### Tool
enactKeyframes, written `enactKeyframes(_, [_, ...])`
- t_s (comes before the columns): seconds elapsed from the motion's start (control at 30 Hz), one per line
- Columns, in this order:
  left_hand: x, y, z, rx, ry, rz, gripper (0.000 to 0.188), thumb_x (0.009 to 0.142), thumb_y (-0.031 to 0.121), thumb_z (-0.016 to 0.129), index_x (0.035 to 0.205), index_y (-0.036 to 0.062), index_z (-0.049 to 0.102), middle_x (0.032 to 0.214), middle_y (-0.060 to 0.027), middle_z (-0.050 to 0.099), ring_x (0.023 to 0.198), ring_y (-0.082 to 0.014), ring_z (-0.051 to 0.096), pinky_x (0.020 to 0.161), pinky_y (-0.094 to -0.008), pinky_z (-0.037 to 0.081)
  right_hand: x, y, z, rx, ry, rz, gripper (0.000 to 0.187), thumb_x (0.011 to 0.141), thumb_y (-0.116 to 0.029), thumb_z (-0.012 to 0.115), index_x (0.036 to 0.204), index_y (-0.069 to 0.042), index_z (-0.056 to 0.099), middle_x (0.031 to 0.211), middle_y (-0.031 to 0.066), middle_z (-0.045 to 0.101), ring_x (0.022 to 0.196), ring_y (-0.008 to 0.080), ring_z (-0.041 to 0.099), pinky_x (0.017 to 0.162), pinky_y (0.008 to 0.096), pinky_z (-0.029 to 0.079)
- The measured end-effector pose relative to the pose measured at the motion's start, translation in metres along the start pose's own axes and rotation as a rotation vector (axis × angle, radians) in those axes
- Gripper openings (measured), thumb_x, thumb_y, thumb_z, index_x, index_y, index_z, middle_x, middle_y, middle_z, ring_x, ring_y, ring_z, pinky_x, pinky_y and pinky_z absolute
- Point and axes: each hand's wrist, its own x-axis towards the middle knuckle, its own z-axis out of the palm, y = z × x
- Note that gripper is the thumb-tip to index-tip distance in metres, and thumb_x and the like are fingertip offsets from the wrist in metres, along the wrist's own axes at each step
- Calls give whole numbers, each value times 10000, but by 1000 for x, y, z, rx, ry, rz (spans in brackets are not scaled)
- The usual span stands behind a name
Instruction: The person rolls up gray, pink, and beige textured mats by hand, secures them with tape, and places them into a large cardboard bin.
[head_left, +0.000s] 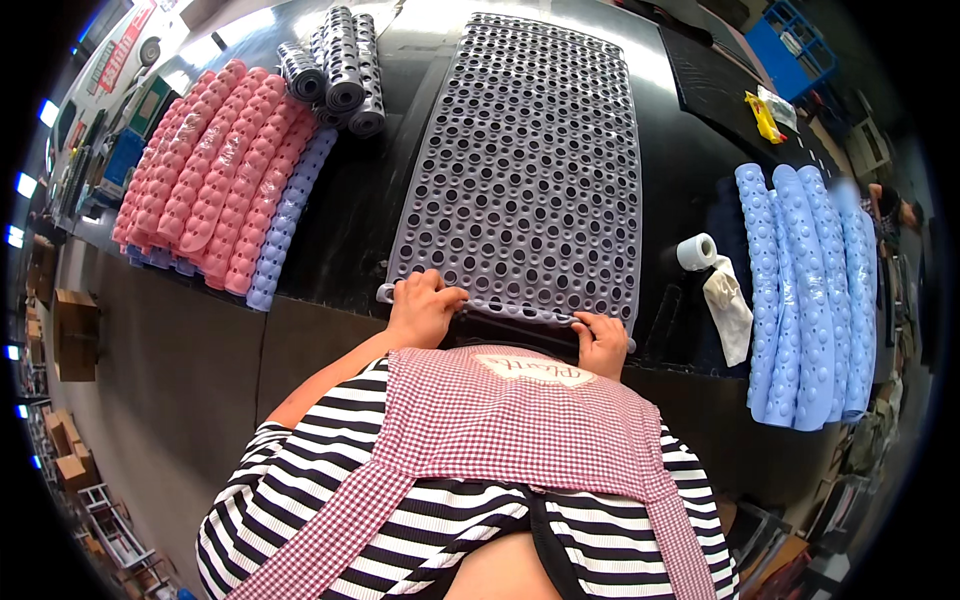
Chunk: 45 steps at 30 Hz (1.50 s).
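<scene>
A grey translucent bath mat (530,170), covered in round holes and bumps, lies stretched out on the black table in front of me. Its near edge is turned up into a narrow curl. My left hand (424,308) grips the curl near its left end, fingers bent over the top. Towards the right end, my right hand (602,340) pinches the same edge between thumb and fingers. The rest of the mat lies flat, away from my hands.
Rolled grey mats (344,90) and a pile of pink rolled mats (215,165) occupy the table's left side. On the right are light blue rolled mats (800,290), a white tape roll (696,252), a white cloth (730,312) and a yellow object (764,118).
</scene>
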Motion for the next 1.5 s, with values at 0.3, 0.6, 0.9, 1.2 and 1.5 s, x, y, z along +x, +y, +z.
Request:
enactKeyframes(0.3, [26, 0, -7, -202, 8, -68, 174, 868, 258, 739, 925, 107, 674, 828, -107, 607, 851, -370, 636, 768, -482, 499, 15, 10, -2, 10, 14, -77, 158, 861, -188, 757, 943, -68, 694, 909, 118, 634, 842, 342, 627, 724, 425, 499])
enactKeyframes(0.6, [25, -11, 4, -50, 187, 136, 245, 773, 305, 780, 753, 90, 663, 989, -129, 589, 941, -330, 575, 806, -449, 527, 17, 46, 7, -127, 104, -474, 112, 853, -156, 715, 880, -48, 713, 759, 150, 599, 733, 357, 564, 677, 471, 415])
enactKeyframes(0.9, [24, -30, 11, 43, 242, 342, 236, 824, 314, 745, 785, 99, 658, 989, -99, 529, 978, -269, 516, 876, -426, 400, 41, 69, 7, 55, -60, -373, 273, 804, -218, 829, 838, -31, 634, 794, 106, 511, 727, 296, 567, 631, 405, 471])
enactKeyframes(1.2, [37, -55, -7, 33, 26, 606, 312, 749, 321, 822, 845, 67, 669, 1002, -123, 529, 951, -281, 528, 858, -416, 452, 72, 59, -3, 124, -358, -224, 355, 775, -268, 834, 726, -38, 567, 841, 146, 563, 785, 331, 573, 656, 437, 427])
enactKeyframes(1.5, [41, -44, 13, 76, 192, 501, 261, 825, 336, 747, 798, 99, 640, 896, -68, 585, 868, -257, 596, 801, -394, 473, 31, 101, -2, -215, 11, -595, 240, 786, -182, 775, 943, -44, 658, 934, 174, 656, 914, 369, 631, 818, 459, 501])
